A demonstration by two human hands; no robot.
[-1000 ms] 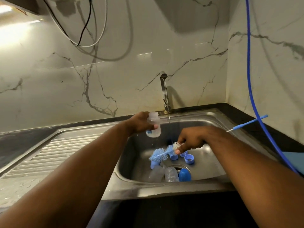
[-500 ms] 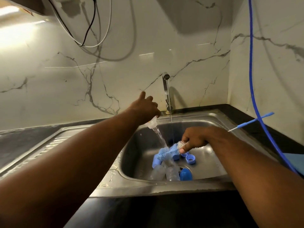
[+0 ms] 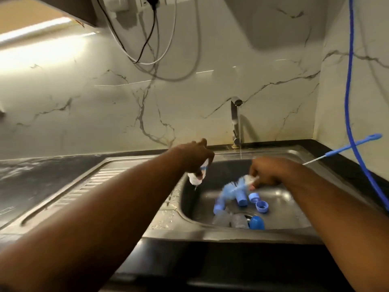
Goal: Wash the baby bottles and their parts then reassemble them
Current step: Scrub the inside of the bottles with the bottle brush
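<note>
Left hand (image 3: 194, 158) grips the upended wet bottle (image 3: 196, 178), right hand (image 3: 267, 171) the bottle brush (image 3: 232, 186); slick plastic could slip into the sink (image 3: 210, 233).

Head-high, down over sink (image 3: 210, 233), seemingly near

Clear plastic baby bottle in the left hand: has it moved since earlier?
Yes: the clear plastic baby bottle moved left, away from the steel tap, tipping downward.

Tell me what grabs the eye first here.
The left hand holds a bottle tipped down, dripping, at the left edge of the sink; the right hand holds a blurred blue brush mid-basin. Blue caps and clear bottles lie by the drain, and the tap runs behind.
</note>
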